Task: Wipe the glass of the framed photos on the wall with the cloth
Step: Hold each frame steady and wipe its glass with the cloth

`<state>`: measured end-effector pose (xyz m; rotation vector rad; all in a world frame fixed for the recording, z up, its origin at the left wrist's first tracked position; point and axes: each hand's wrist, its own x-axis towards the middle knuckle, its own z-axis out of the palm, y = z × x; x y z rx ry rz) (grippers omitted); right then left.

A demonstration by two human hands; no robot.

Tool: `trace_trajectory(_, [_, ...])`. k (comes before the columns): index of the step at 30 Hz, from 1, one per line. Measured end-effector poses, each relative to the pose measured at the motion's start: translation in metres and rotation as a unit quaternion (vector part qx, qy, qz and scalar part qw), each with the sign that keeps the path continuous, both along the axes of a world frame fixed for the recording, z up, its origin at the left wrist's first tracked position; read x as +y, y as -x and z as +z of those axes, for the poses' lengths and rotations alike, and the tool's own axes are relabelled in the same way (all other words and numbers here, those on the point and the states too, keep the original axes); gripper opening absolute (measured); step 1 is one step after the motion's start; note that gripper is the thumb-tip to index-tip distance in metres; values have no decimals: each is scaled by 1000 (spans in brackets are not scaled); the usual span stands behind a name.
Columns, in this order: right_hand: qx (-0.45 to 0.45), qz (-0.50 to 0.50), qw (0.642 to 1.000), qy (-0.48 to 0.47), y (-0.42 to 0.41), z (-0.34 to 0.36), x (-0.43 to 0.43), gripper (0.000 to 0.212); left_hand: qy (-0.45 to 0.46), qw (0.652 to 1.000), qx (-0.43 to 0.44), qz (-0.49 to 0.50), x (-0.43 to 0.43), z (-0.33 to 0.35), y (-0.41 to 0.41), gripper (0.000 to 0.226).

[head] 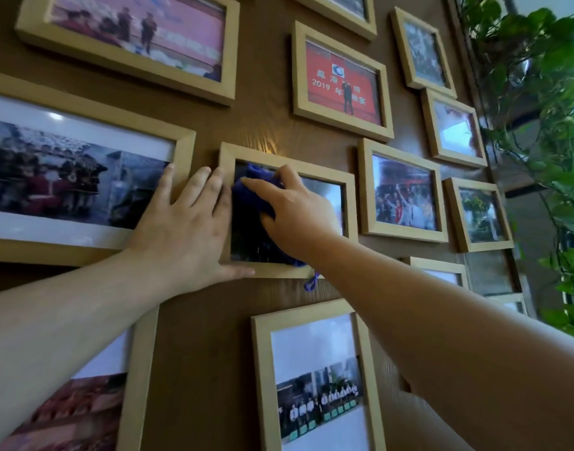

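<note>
A small light-wood framed photo (pixel 350 203) hangs at the middle of the brown wall. My right hand (pixel 295 209) presses a dark blue cloth (pixel 250 196) flat against its glass, near the upper left part. A loose end of the cloth hangs below the frame's bottom edge. My left hand (pixel 184 229) lies flat on the frame's left side, its fingers spread upward and its thumb along the bottom rail. It holds nothing. The hands and cloth hide much of the photo.
Several other light-wood framed photos surround it: a wide one (pixel 67 170) at left, a red one (pixel 341 79) above, one (pixel 403 193) to the right, one (pixel 315 379) below. Green leafy plants (pixel 546 92) hang at the right edge.
</note>
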<state>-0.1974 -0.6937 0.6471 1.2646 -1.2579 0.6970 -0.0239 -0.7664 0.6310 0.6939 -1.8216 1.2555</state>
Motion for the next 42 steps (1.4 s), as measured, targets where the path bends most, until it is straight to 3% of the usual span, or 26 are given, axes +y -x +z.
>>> trace_trajectory(4, [-4, -64, 998, 20, 31, -2, 16, 51, -15, 1000, 7, -22, -1, 2, 2, 125])
trace_trajectory(9, [-155, -141, 977, 35, 77, -2, 42, 48, -20, 1000, 1, -23, -4, 2, 4, 125])
trace_trajectory(13, [-209, -149, 966, 30, 73, -1, 43, 50, -11, 1000, -3, -24, -6, 2, 5, 126])
trace_trajectory(17, [-105, -58, 993, 0, 25, -3, 20, 50, -4, 999, -3, -33, -7, 2, 4, 126])
trace_trajectory(21, [2, -33, 999, -29, -10, -7, 2, 54, -8, 999, -1, -36, -5, 1, 5, 125])
trace_trajectory(26, [-2, -118, 992, -36, 26, -12, 27, 55, -12, 999, -5, -41, -5, 1, 4, 123])
trace_trajectory(31, [-133, -201, 971, -6, 64, -26, 48, 48, -18, 999, -9, -37, -3, 1, 4, 124])
trace_trajectory(34, [-146, -177, 973, -22, 58, -32, 44, 50, -19, 999, -11, -38, -3, 1, 4, 125])
trace_trajectory(42, [74, -115, 986, -99, -12, -38, 21, 52, -26, 998, -2, -53, -4, 0, 5, 123])
